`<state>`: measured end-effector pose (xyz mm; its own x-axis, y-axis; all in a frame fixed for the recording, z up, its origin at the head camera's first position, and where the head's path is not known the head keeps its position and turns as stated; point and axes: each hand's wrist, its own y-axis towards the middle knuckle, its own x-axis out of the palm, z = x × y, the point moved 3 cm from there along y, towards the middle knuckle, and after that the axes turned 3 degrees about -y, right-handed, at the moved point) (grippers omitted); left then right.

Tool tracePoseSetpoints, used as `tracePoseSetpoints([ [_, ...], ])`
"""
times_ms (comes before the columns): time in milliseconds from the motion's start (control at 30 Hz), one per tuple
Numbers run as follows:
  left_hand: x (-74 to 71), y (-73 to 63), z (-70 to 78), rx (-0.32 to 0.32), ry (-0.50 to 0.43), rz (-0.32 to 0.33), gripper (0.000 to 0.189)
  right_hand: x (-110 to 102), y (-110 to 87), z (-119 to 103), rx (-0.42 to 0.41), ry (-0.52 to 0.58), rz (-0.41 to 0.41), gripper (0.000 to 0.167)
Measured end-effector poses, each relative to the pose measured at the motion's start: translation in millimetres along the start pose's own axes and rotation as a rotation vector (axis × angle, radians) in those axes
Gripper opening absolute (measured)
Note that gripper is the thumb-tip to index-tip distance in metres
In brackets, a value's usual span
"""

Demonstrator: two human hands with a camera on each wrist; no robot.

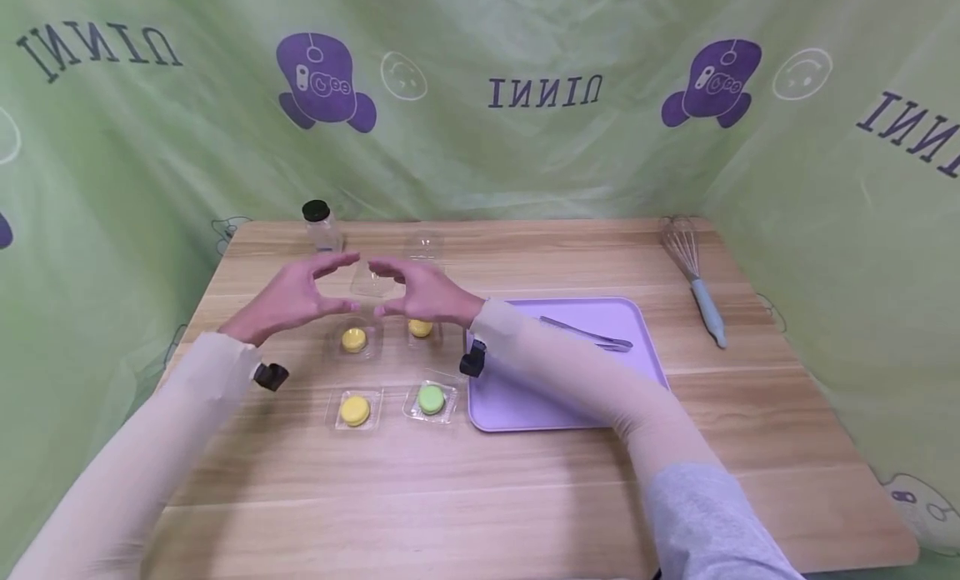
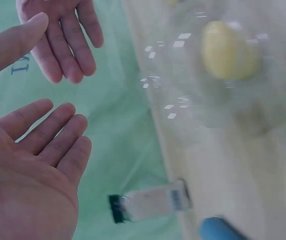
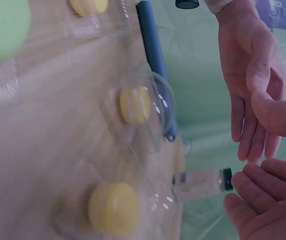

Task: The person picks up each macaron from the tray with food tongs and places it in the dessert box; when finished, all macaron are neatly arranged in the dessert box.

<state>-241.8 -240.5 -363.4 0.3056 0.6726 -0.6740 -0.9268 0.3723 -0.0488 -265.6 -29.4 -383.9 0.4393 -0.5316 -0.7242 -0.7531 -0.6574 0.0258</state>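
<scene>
My left hand (image 1: 294, 298) and right hand (image 1: 429, 292) are raised over the back left of the table, palms facing each other with a small gap between the fingertips. Fingers are gently bent and thumbs lie lower; neither hand holds anything. Below them, a yellow macaron (image 1: 354, 340) sits in a clear plastic case, with another yellow macaron (image 1: 420, 328) partly covered by my right hand. Nearer me, a third yellow macaron (image 1: 355, 410) and a green macaron (image 1: 431, 399) each rest in an open clear case. In the right wrist view, a clear dome lid (image 3: 163, 107) stands beside a macaron.
A lilac tray (image 1: 517, 413) carries metal tongs (image 1: 592, 334) under my right forearm. At the back left stands a black-capped jar (image 1: 321, 224). A whisk (image 1: 697, 288) with a blue handle lies at the right. A dark blue rod (image 3: 153, 55) shows near the table edge.
</scene>
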Motion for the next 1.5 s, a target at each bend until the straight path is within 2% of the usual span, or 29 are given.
tracePoseSetpoints([
  [233, -9.2, 37.1, 25.2, 0.058, -0.022, -0.007, 0.091, -34.4, 5.2, 17.3, 0.01, 0.125, 0.08, 0.079],
  [367, -15.2, 59.1, 34.0, 0.086, 0.005, -0.014, 0.09, -54.2, 8.7, 28.4, 0.048, 0.219, 0.126, 0.081],
  [467, -19.6, 75.1, 36.4, 0.088, 0.041, -0.01, 0.089, -67.2, 11.5, 36.7, 0.069, 0.243, 0.155, 0.081],
  [733, -17.8, 123.3, 32.5, 0.035, 0.105, -0.068, 0.093, -90.2, 27.0, 70.3, 0.161, 0.197, 0.202, 0.08],
  [933, -11.7, 156.5, 13.4, -0.023, 0.161, -0.101, 0.095, -95.0, 41.6, 96.8, 0.217, 0.166, 0.19, 0.08],
  [1000, -9.5, 162.6, 6.3, -0.04, 0.164, -0.116, 0.094, -94.1, 45.7, 104.4, 0.241, 0.163, 0.18, 0.08],
  [1200, -2.5, 169.6, -10.2, -0.09, 0.213, -0.163, 0.088, -84.4, 56.5, 125.2, 0.286, 0.16, 0.171, 0.078],
  [1333, 3.2, 171.2, -13.9, -0.137, 0.24, -0.193, 0.085, -73.8, 60.9, 137.4, 0.313, 0.112, 0.127, 0.079],
  [1500, 13.6, 172.3, -14.3, -0.202, 0.228, -0.217, 0.084, -64.0, 60.4, 142.9, 0.346, 0.024, 0.076, 0.077],
])
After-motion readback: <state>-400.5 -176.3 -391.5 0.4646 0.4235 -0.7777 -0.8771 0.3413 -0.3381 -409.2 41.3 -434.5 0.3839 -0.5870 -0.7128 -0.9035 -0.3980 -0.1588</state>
